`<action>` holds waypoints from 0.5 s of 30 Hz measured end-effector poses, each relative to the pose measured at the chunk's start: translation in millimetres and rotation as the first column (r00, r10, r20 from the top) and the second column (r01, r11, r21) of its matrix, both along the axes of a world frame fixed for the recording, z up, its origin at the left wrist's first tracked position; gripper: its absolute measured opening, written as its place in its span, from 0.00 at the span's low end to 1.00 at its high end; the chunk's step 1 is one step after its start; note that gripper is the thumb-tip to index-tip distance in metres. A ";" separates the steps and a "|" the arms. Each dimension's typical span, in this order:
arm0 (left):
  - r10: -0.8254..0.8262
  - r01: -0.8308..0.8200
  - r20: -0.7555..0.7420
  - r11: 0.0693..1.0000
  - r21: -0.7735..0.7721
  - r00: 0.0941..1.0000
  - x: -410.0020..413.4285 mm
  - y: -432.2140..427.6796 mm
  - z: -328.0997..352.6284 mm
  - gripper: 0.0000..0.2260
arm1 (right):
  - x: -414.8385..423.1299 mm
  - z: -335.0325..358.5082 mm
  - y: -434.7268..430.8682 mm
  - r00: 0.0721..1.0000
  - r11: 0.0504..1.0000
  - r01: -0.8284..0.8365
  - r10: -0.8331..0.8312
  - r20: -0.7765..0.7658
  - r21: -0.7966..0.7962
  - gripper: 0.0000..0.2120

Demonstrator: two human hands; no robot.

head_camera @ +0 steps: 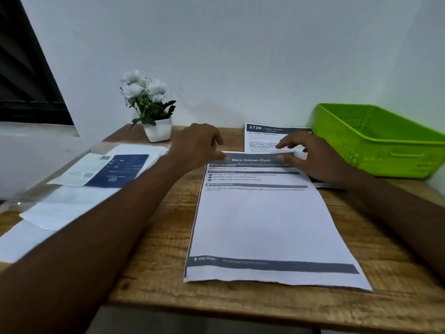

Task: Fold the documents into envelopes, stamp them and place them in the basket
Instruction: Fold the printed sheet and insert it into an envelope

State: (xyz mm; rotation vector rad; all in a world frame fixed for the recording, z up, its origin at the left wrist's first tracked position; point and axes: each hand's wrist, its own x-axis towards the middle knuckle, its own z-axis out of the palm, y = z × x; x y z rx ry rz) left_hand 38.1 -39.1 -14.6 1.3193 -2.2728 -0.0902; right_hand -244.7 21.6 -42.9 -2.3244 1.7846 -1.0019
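A printed document (262,222) headed "Store Kitchen Cloth" lies flat on the wooden table (154,268) in front of me. My left hand (197,145) rests at its far left corner, thumb and fingers at the paper's top edge. At the far right corner is my right hand (310,157), fingers spread, thumb on the dark header. Whether either hand pinches the sheet is unclear. A second document (262,136) marked "2720" lies behind, partly under my right hand. The green plastic basket (385,150) stands at the far right, nothing visible inside.
A stack of white envelopes and papers (69,203) with a dark blue printed sheet (118,169) on top lies at the left. A white potted plant (151,109) stands at the back against the wall. A dark window (26,75) is at the far left.
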 end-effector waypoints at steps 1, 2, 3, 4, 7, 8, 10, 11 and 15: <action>0.048 -0.047 -0.034 0.998 0.033 0.998 1.7 -1.2 0.6 0.17 | -1.0 -3.0 -0.4 1.000 1.000 -0.011 0.011 -0.012 -0.029 0.12; 0.092 -0.086 -0.066 0.992 0.092 0.994 3.5 -2.0 2.3 0.18 | -1.2 -4.7 -0.7 0.999 0.999 -0.021 0.019 -0.036 -0.042 0.12; 0.118 -0.102 -0.082 0.979 0.175 0.990 5.4 -3.7 2.9 0.19 | -0.7 -5.9 -1.6 0.999 0.999 -0.023 0.021 -0.050 -0.036 0.13; 0.117 -0.095 -0.074 0.964 0.247 0.990 6.5 -2.9 3.6 0.19 | -0.2 -6.0 -1.3 0.998 1.000 -0.017 0.015 -0.063 -0.026 0.15; 0.092 -0.082 -0.011 0.934 0.349 0.996 8.7 0.9 0.7 0.18 | 1.4 -6.0 2.1 0.991 1.000 0.006 -0.006 -0.134 0.002 0.18; 0.099 -0.087 -0.012 0.924 0.372 0.995 9.1 1.4 -0.6 0.18 | 1.4 -5.5 3.2 0.987 1.000 0.008 -0.007 -0.162 0.006 0.18; 0.132 -0.118 -0.012 0.917 0.382 0.991 10.5 -0.3 -4.3 0.21 | 2.0 -4.0 5.5 0.981 1.000 0.009 -0.005 -0.196 0.020 0.18; 0.146 -0.130 -0.014 0.918 0.374 0.989 9.7 -1.9 -6.1 0.22 | 1.7 -3.0 6.8 0.979 1.000 0.013 -0.008 -0.204 0.024 0.18; 0.173 -0.148 -0.028 0.909 0.391 0.985 10.2 -5.3 -9.6 0.27 | 0.6 -2.4 8.1 0.976 0.990 0.107 -0.088 -0.198 0.091 0.24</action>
